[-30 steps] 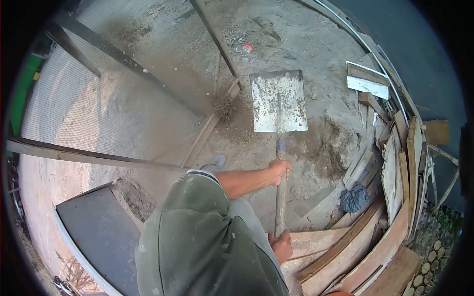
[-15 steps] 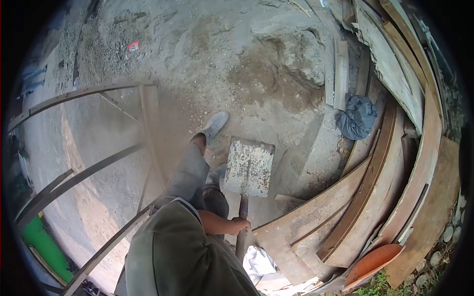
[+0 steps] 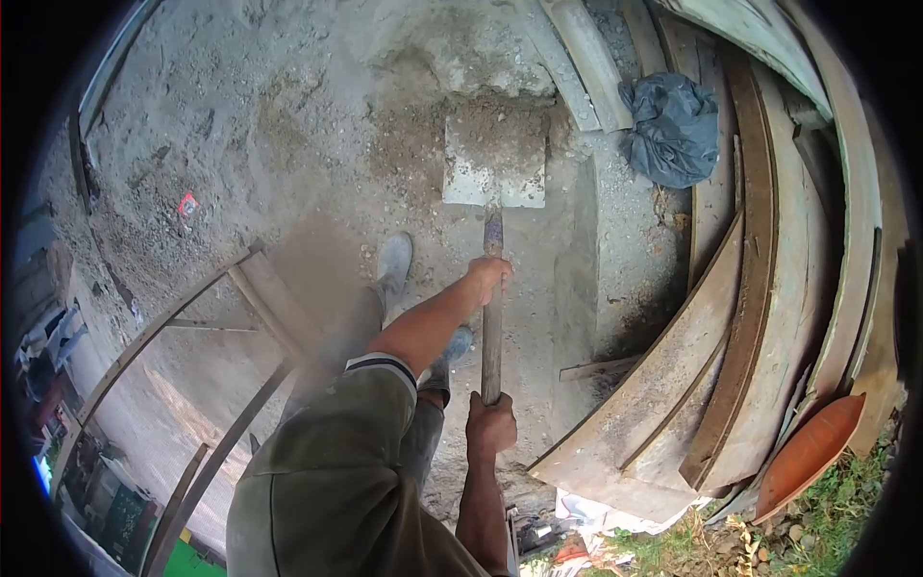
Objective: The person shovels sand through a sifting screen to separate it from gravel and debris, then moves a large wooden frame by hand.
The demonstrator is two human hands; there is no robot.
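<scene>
A shovel with a long wooden handle reaches away from me over the dusty ground. Its flat, worn metal blade lies against the pile, with brown soil covering the far part. My left hand is wrapped round the handle a little below the blade socket. Round the rear end of the same handle, my right hand is closed. My two boots are left of the handle, grey with dust.
Long boards are stacked along the right. A black plastic bag rests on planks near the blade. An orange curved piece is at lower right. A frame of bars stands at left.
The shovel blade has moved forward into the soil pile, and soil now covers its far part. Both hands now show on the handle; before, only one was visible. The view has shifted.
</scene>
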